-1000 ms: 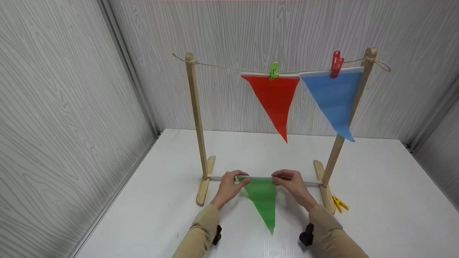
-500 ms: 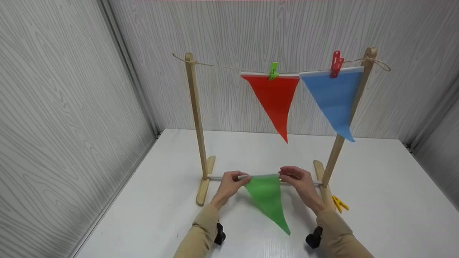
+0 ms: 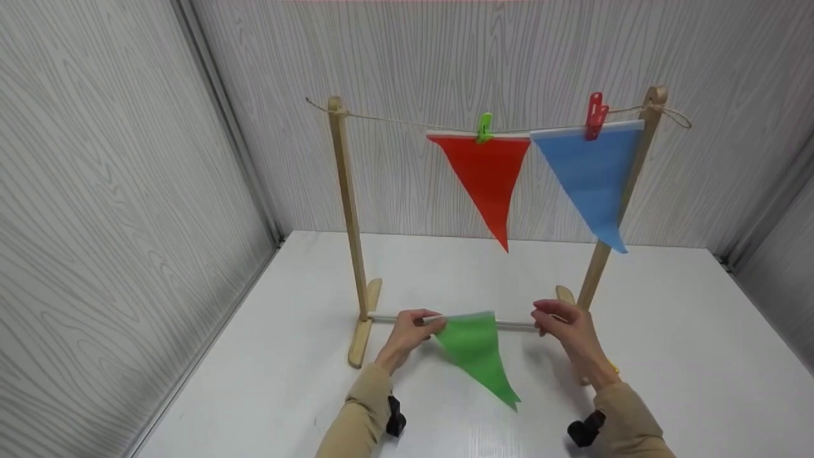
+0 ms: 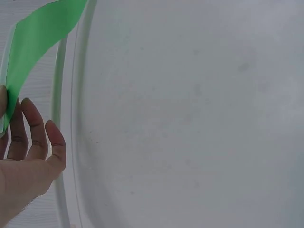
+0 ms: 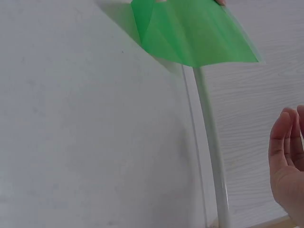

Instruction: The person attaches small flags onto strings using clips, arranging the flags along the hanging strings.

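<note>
My left hand (image 3: 407, 334) pinches a green triangular pennant (image 3: 474, 350) at the left end of its pale top edge. The pennant slants down to the right, its tip near the table; in the left wrist view the green cloth (image 4: 40, 38) curves up from my fingers. My right hand (image 3: 569, 327) is apart from the pennant, to its right, with loosely bent fingers and nothing in them. A yellow clothespin (image 3: 613, 367) shows only a sliver behind my right wrist. In the right wrist view, a wide gap separates my right hand (image 5: 287, 161) from the pennant.
A wooden stand with a left post (image 3: 346, 210), a right post (image 3: 636, 172) and a low white bar (image 3: 516, 324) carries a string (image 3: 394, 119). On it hang a red pennant (image 3: 486, 178) under a green clothespin (image 3: 484, 129) and a blue pennant (image 3: 591, 178) under a red clothespin (image 3: 595, 117).
My right hand has let go of the green pennant's right corner and moved right, covering most of the yellow clothespin. The pennant's tip has swung right. My left hand has barely moved.
</note>
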Demonstrator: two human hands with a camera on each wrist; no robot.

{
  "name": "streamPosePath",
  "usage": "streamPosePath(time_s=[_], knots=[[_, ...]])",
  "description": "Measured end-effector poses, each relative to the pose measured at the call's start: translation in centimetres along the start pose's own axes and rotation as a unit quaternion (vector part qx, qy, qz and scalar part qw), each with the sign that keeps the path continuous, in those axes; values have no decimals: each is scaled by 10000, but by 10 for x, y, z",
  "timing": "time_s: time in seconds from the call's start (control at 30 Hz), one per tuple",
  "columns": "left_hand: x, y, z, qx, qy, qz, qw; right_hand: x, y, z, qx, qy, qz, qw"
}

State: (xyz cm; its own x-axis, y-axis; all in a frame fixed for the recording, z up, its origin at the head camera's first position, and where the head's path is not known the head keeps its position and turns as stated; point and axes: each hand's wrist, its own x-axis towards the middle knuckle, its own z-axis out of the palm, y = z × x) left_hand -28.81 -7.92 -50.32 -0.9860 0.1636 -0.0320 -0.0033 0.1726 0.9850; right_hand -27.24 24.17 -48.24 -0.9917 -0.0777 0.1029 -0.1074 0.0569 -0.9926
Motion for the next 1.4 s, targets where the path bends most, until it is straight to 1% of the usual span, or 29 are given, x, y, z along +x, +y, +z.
streamPosePath(time_s=[0.1, 0.17, 0.23, 0.37, 0.5, 0.57, 0.63, 0.77, 0.87, 1.1, 1.27, 1.4], knots=[[0, -2, 1, 43, -24, -85, 10000, -5, -1, -13, -293, -110, -87, 9995], [0, -4, 1, 61, -34, -88, 9999, -8, -3, -23, -568, -221, -53, 9981], [1, -5, 0, 53, -57, -68, 9999, -10, -3, -34, -839, -325, 48, 9959], [2, -8, -1, -5, -147, -12, 9999, -14, -3, -58, -1102, -395, 337, 9926], [3, -9, -3, -244, -187, -11, 9995, -18, 0, -78, -1233, -169, 471, 9911], [3, -9, -4, -379, -175, -51, 9991, -20, 3, -86, -1379, -7, 554, 9889], [3, -8, -4, -396, -156, -63, 9991, -21, 6, -92, -1553, 134, 735, 9850], [1, -8, -3, -299, -135, -57, 9994, -24, 9, -101, -2027, 228, 1132, 9724], [2, -8, -3, -274, -101, -26, 9996, -25, 10, -106, -2311, 140, 1340, 9636], [3, -9, -4, -299, -96, -66, 9995, -24, 14, -114, -2547, -158, 2004, 9459], [3, -10, -5, -334, -94, -114, 9993, -22, 17, -115, -2857, -412, 2119, 9337], [2, -10, -5, -379, -100, -98, 9992, -21, 16, -115, -2928, -605, 2142, 9299]])
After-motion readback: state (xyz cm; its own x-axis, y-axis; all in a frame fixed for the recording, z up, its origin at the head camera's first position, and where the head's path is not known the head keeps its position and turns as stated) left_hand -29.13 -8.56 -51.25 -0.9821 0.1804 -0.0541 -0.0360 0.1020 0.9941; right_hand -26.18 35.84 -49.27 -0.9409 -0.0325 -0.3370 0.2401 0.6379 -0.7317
